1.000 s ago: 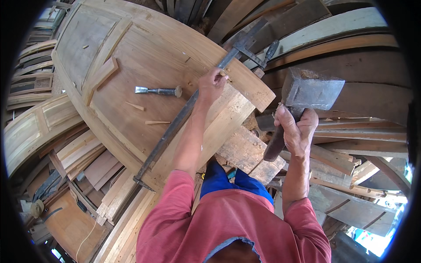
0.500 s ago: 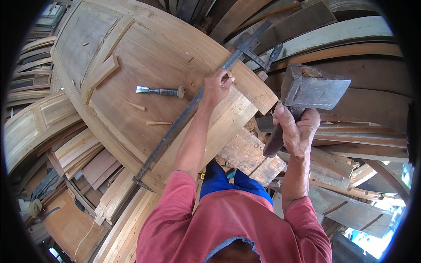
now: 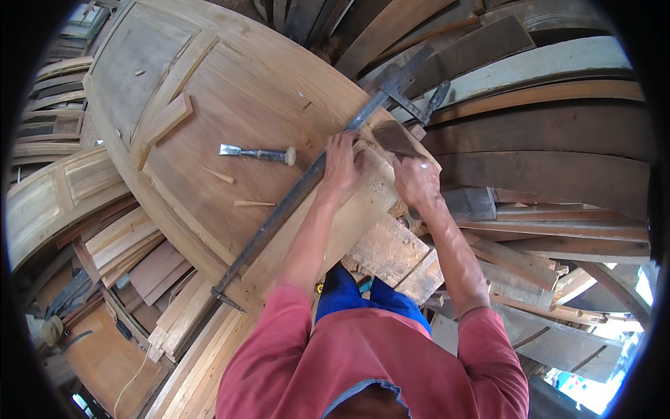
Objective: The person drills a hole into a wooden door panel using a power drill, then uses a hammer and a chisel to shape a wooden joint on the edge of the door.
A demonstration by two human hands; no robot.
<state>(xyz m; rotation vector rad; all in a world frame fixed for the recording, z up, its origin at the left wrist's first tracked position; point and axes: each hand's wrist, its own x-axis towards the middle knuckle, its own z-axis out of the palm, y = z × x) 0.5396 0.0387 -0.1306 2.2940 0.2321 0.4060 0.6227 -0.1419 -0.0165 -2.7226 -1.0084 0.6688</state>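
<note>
My right hand (image 3: 417, 183) is closed round the handle of a mallet (image 3: 396, 138), its dark head low over the near right end of a panelled wooden door (image 3: 279, 73). Whether the head touches the wood I cannot tell. Close to it, my left hand (image 3: 340, 164) rests by the bar of a long metal clamp (image 3: 272, 222), fingers curled down at the door's edge; what they hold, if anything, is hidden. The clamp lies across the door. A chisel (image 3: 258, 153) lies on the panel left of my left hand, near two thin wood slivers (image 3: 254, 203).
A short wood strip (image 3: 169, 119) lies on the door's cross rail. Stacked curved boards (image 3: 544, 174) crowd the right side. Planks and offcuts (image 3: 125, 237) fill the left. A rough wooden block (image 3: 387, 244) sits below the door edge, before my legs.
My right hand has swung the mallet down and left, from raised at the right to the door's end. The left hand has shifted slightly down and its fingers have turned downward.
</note>
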